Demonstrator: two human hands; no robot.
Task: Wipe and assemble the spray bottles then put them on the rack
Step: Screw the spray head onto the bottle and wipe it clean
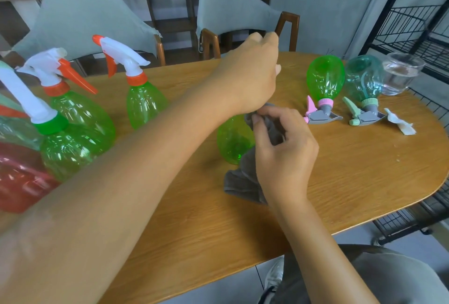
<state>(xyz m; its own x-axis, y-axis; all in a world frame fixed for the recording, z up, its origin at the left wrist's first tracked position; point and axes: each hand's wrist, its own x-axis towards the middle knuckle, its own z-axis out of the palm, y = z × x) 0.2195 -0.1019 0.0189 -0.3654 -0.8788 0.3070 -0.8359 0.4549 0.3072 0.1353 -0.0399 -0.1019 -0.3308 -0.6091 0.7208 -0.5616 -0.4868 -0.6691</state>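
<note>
Surface (pixel 340 182): wooden, rounded at the right end. Wire rack (pixel 413 27) stands past the far right end, well apart from the work.

Left side: a row of assembled spray bottles (pixel 80 119), green bodies with white-and-orange trigger heads; a red bottle (pixel 19 177) at the near left edge.

Far right: two bottles resting upside down on their trigger heads, one green with a pink collar (pixel 325 80), one teal (pixel 363 80). A glass of water (pixel 401 73) just right of them; a scrap of paper (pixel 401 124) nearer.

Centre: an uncapped green bottle body (pixel 233 141) lies on its side, partly wrapped in a grey cloth (pixel 240 182).

Right hand (pixel 284 148): grip closed, fingers pinching the grey cloth against the bottle's neck end.

Left hand (pixel 257 73): reaches across above the bottle, fingers curled downward. Its palm side is hidden, so I cannot tell whether this grip holds the bottle, the cloth or nothing.

Judgement: wiping step, with most of the task left.

To do it well:
- steady the bottle with one hand so it cannot roll;
- work the cloth round the full body and shoulder, turning the bottle;
- dry the neck thread before fitting a head.
</note>
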